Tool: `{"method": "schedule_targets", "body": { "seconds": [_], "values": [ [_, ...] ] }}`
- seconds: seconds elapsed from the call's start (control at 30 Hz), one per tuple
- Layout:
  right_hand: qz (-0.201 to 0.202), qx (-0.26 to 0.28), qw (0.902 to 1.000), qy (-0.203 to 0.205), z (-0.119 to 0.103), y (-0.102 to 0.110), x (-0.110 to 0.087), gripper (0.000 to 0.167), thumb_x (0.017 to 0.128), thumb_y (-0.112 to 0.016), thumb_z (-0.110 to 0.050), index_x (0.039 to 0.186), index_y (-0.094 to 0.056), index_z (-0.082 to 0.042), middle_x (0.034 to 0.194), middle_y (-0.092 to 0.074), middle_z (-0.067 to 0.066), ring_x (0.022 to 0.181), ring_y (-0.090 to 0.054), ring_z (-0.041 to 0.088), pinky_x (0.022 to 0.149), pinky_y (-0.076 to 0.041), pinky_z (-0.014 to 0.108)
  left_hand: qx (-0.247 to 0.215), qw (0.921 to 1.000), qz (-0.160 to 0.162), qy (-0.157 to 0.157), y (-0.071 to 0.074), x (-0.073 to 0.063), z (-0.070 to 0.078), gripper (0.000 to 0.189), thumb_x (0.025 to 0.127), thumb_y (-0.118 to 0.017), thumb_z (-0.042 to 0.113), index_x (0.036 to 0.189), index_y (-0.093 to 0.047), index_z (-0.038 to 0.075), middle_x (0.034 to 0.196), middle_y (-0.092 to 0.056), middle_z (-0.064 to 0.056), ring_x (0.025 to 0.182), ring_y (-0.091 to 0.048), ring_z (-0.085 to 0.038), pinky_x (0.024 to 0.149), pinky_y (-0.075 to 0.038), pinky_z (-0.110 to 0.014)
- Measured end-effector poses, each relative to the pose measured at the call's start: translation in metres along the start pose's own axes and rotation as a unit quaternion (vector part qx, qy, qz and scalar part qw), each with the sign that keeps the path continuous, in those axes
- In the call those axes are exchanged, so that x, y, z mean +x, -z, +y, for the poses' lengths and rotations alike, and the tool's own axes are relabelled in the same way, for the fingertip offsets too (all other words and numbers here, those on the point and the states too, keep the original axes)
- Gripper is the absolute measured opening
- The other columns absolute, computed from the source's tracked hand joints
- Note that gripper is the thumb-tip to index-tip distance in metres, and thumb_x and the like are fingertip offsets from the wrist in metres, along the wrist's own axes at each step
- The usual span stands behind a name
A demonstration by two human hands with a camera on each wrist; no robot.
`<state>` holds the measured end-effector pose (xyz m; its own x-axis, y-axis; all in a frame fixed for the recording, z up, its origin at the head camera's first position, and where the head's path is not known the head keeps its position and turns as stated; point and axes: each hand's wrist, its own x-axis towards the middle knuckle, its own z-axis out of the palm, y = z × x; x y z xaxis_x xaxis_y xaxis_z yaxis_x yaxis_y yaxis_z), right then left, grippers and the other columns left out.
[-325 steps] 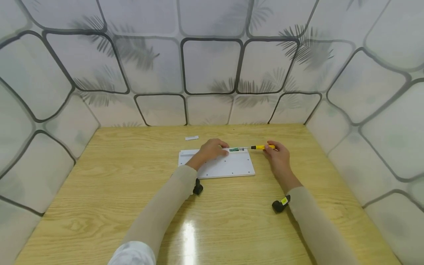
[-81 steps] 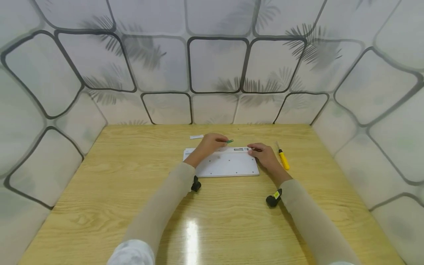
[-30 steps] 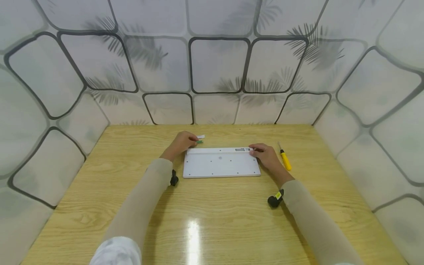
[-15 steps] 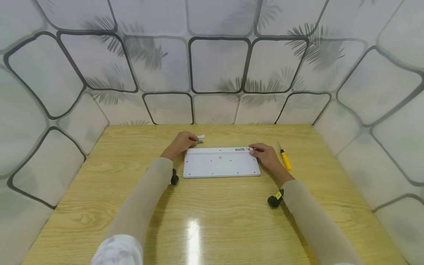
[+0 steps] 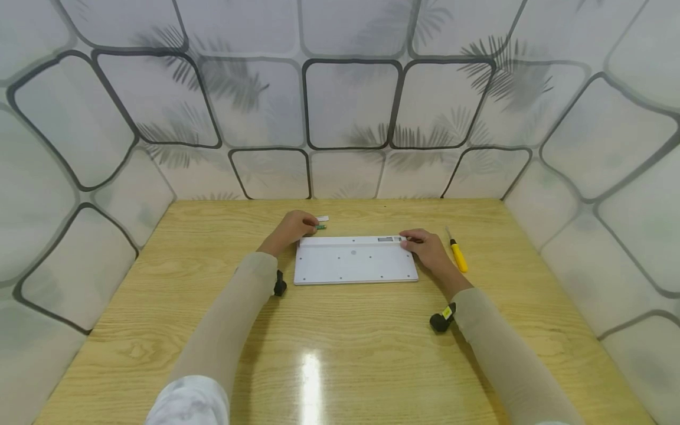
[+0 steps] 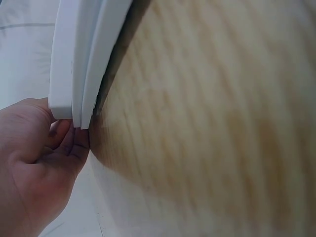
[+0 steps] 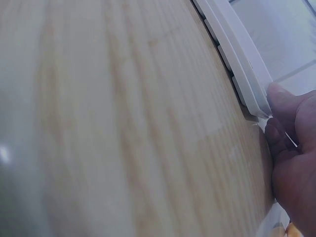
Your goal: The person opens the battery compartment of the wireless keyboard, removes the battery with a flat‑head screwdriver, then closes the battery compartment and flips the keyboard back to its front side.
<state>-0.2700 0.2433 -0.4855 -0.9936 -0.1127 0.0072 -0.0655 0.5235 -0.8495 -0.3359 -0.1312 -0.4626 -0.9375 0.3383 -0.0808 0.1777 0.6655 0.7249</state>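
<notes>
A white keyboard [image 5: 356, 262] lies face down, its underside dotted with small screws. Near its upper right corner is an uncovered battery compartment [image 5: 389, 239]. My right hand [image 5: 427, 248] grips that corner; in the right wrist view, thumb and fingers [image 7: 280, 101] are at the keyboard's end. Just beyond the upper left corner, my left hand [image 5: 292, 227] pinches a small green battery [image 5: 321, 227] low over the table. In the left wrist view the keyboard's corner [image 6: 61, 98] hides part of the left fingers, and the battery is out of sight.
A small white battery cover [image 5: 323, 218] lies just behind the battery. To the right of the right hand lies a yellow screwdriver [image 5: 458, 257], tip pointing away. The wooden table [image 5: 372, 348] ends at patterned walls at the back and sides.
The screwdriver went from my right hand to the table, and that hand took the keyboard's corner. My left hand carried the battery leftward from the compartment. Over the last second, almost nothing moved.
</notes>
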Motion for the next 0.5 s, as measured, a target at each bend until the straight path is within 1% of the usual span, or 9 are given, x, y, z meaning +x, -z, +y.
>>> {"method": "schedule_targets", "body": {
  "seconds": [0.23,0.33,0.5],
  "values": [
    [0.005,-0.001,1.0000,-0.001,0.006,0.001,0.003,0.032,0.101,-0.063,-0.019,0.131,-0.067,-0.010,0.133,-0.061,0.013,0.113,-0.055,0.030,0.099,-0.045,0.043,-0.014,0.9999,-0.005,0.005,0.001,0.003,0.000,0.029,0.099,-0.065,0.014,0.126,-0.069,0.004,0.128,-0.067,-0.015,0.118,-0.061,-0.030,0.100,-0.050,-0.044],
    [0.006,0.000,1.0000,0.000,0.007,0.001,0.004,0.032,0.100,-0.064,-0.020,0.131,-0.067,-0.010,0.133,-0.061,0.014,0.114,-0.055,0.030,0.100,-0.046,0.045,-0.007,1.0000,-0.004,0.004,0.002,0.007,-0.001,0.029,0.100,-0.063,0.018,0.126,-0.070,0.006,0.128,-0.066,-0.014,0.118,-0.061,-0.031,0.100,-0.050,-0.045],
    [0.007,-0.005,1.0000,-0.005,0.006,-0.001,0.004,0.032,0.100,-0.064,-0.021,0.131,-0.068,-0.011,0.133,-0.061,0.013,0.114,-0.055,0.030,0.102,-0.045,0.045,0.002,0.9999,0.006,0.008,0.006,0.015,-0.002,0.029,0.101,-0.063,0.022,0.126,-0.070,0.007,0.128,-0.067,-0.014,0.119,-0.059,-0.031,0.103,-0.048,-0.046]
  ]
}}
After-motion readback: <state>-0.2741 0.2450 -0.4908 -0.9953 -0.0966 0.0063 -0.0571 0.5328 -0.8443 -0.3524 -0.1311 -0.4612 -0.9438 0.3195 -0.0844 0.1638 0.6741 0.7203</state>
